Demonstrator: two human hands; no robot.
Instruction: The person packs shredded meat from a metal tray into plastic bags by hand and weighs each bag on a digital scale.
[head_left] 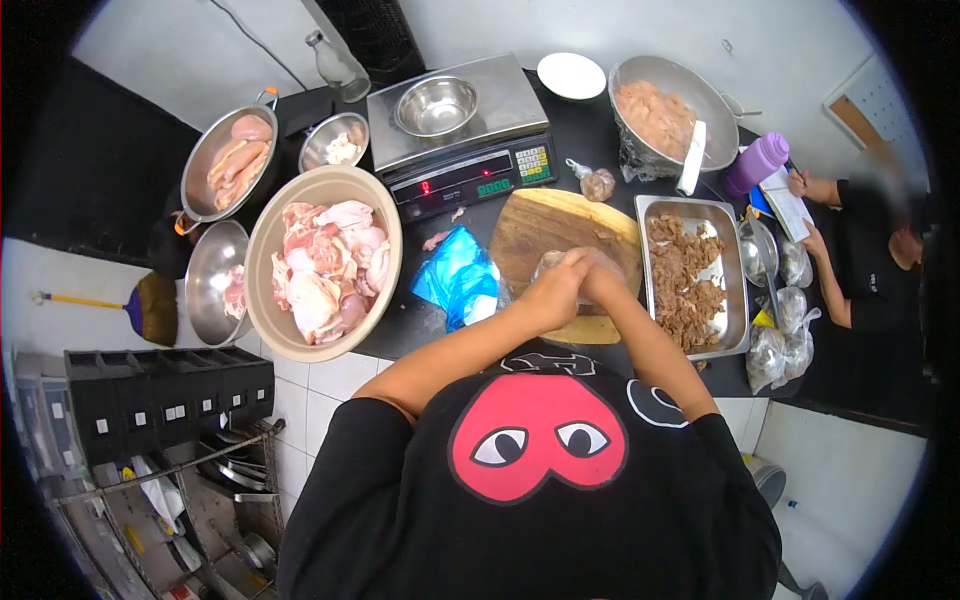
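Note:
My left hand [553, 292] and my right hand [603, 281] meet over the round wooden board [525, 225], fingers closed together. Between and beneath them shows a bit of clear plastic bag [546, 263]; its contents are mostly hidden by my hands. Left of the board lies a crumpled blue plastic packet [457, 278], with meat scraps [436, 240] beside it. Just beyond the board sits a small knotted bag of meat [597, 184]. Close to my right hand is a steel tray [741, 300] of brown cooked-looking meat [685, 270].
A beige tub [257, 270] of raw chicken, steel bowls and a digital scale [460, 150] stand left and behind. A colander [722, 110] of pale meat, a purple bottle [757, 163] and filled bags [780, 350] are right. Another person [880, 250] writes in a notebook [787, 203].

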